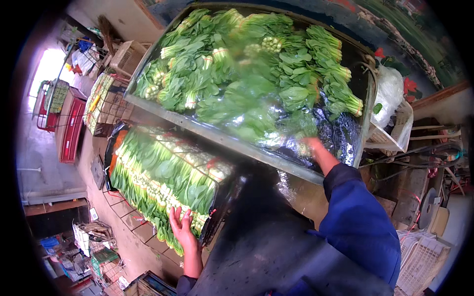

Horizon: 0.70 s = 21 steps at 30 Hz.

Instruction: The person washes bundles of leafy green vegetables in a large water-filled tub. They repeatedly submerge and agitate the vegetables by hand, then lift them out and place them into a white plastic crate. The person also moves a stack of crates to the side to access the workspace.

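Note:
Bundles of leafy greens [296, 70], tied with red bands, float in a water-filled metal tank [222, 138] in front of me. My right hand [313, 146] reaches over the tank's near rim into the water at a blurred bundle of greens [303, 127]; its fingers are too blurred to show a grip. At the lower left, my left hand [182, 227] has its fingers apart and holds nothing. It is over the near edge of a wire crate [126, 211] lined with black plastic, close to the pale stem ends of tightly packed bundles [159, 192].
Left of the tank stand a loaded wire basket [107, 103] and a red cart [72, 125]. A pale plastic crate with clear plastic film [389, 96] adjoins the tank's right end. Hoses [433, 135] lie at the right, above pale plastic crates [422, 255].

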### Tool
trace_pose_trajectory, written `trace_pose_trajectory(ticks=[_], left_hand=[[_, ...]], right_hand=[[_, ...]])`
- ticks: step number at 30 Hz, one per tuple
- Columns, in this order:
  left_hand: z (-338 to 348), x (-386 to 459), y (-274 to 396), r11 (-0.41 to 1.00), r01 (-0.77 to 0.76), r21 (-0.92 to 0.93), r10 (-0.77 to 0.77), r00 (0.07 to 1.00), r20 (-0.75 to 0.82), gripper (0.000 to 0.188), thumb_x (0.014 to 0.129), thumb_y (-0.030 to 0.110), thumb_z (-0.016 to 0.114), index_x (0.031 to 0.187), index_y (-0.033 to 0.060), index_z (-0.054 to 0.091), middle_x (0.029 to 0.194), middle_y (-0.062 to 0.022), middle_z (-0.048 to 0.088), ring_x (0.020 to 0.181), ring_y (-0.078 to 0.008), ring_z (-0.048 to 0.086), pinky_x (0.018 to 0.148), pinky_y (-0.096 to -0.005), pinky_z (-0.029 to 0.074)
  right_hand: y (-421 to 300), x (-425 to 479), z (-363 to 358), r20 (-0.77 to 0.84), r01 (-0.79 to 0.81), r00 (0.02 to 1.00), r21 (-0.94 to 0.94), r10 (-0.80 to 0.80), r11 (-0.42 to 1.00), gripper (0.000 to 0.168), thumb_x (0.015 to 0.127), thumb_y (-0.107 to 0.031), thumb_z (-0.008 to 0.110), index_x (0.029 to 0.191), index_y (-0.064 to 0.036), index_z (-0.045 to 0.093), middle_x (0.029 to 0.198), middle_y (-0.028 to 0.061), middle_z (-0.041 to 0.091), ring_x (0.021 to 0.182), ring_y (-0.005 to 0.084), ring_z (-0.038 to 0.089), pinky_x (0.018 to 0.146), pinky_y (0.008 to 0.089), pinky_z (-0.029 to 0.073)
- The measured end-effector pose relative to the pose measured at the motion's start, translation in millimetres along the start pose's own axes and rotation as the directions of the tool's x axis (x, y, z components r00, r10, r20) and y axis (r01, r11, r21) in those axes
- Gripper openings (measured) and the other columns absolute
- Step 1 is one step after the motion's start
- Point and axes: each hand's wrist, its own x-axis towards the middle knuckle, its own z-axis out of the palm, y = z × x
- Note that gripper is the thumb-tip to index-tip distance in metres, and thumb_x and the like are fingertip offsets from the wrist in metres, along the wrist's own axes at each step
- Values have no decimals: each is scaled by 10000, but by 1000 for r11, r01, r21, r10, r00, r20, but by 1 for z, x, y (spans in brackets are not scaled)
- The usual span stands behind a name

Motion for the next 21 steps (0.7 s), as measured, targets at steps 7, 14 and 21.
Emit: trace_pose_trajectory(ticks=[7, 14, 21], left_hand=[[22, 0, -17, 1000, -12, 3, 11, 994, 110, 601, 1014, 41, 577, 1579, 51, 372, 1483, -172, 521, 1180, -243, 657, 962, -352, 515], [110, -5, 28, 975, 216, 59, -196, 698, 689, 556, 1016, 119, 605, 1519, -31, 421, 1431, -201, 584, 1207, -288, 665, 1017, -376, 537], [183, -7, 34, 873, 459, -166, -85, 478, 874, 909, 988, 447, 695, 1659, 178, 143, 1586, -147, 437, 1407, -307, 498, 1121, -520, 459]], right_hand=[[-23, -55, 23, 228, -284, 955, 507, 191, 814, 382, 979, -295, 696, 1215, 2, 659, 1183, 207, 716, 1070, 372, 715, 983, 572, 567], [-120, -188, 73, 401, -262, 913, 436, 74, 861, 508, 998, -399, 638, 1312, 0, 636, 1263, 166, 712, 1116, 321, 705, 1029, 486, 544], [-123, -255, 168, 613, 438, 762, -252, -209, 863, 694, 985, -430, 692, 1450, 54, 516, 1330, 204, 664, 1166, 289, 664, 1037, 407, 514]])
